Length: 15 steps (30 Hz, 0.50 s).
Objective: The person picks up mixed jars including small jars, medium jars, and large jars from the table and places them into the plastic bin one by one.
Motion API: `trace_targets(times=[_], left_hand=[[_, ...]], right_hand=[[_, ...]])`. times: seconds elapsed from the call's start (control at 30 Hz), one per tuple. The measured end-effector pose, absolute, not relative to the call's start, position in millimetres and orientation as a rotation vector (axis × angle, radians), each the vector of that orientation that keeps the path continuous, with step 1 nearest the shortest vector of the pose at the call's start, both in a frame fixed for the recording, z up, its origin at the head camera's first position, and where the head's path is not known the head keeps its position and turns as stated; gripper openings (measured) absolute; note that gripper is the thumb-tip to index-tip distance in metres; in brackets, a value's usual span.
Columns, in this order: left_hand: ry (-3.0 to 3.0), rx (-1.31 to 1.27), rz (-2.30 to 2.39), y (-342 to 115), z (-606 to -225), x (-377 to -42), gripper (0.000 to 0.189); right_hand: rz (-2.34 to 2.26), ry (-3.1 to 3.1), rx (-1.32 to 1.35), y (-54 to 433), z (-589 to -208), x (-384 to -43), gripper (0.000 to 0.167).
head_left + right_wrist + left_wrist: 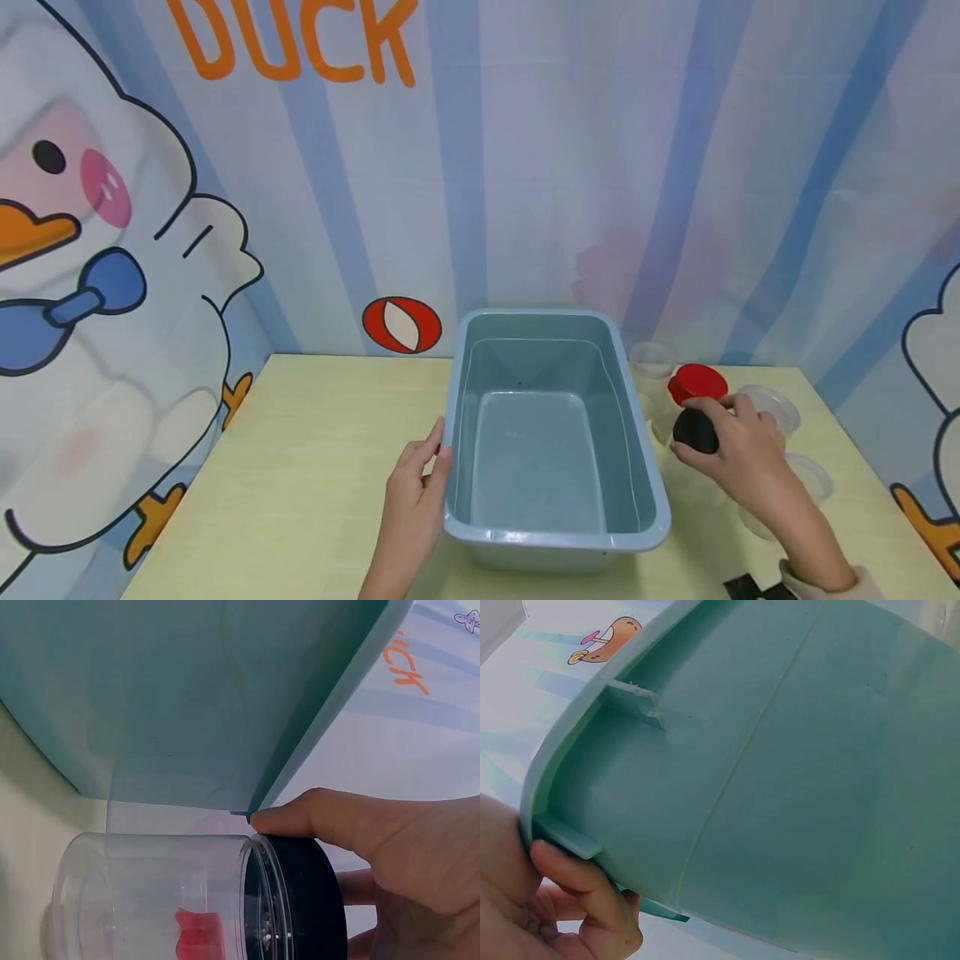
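Note:
A blue-grey plastic basin (pixel 540 450) stands on the table, its inside bare. My left hand (pixel 416 492) holds the basin's left rim, with fingers curled in under the lip in the left wrist view. To the right of the basin, my right hand (pixel 750 450) grips the black lid (pixel 307 900) of a clear jar (pixel 157 892), thumb on one side and fingers on the other. The jar stands close beside the basin's outer wall. Something red (pixel 200 935) shows through the jar's clear side.
Around the right hand are a red-lidded jar (pixel 699 383) behind and several clear containers, among them one at the back (pixel 652 358) and one nearer me (pixel 810 479). A black object (pixel 744 587) lies at the front edge. A printed curtain backs the pale table (pixel 315 467).

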<state>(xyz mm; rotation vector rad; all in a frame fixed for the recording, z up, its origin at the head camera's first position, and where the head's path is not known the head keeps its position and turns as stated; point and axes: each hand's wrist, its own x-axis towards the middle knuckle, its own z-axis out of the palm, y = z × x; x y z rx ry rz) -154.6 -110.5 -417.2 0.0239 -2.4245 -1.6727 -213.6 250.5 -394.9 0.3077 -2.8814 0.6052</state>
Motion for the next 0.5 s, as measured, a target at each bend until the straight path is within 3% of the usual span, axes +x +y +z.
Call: trace_targets(times=[0.5], left_hand=[[-2.415,-0.001,-1.666,-111.2,-416.5,-154.1,0.049]], right_hand=[[0.567,-2.829,0.416,257.1,-385.1,-217.4,0.056]])
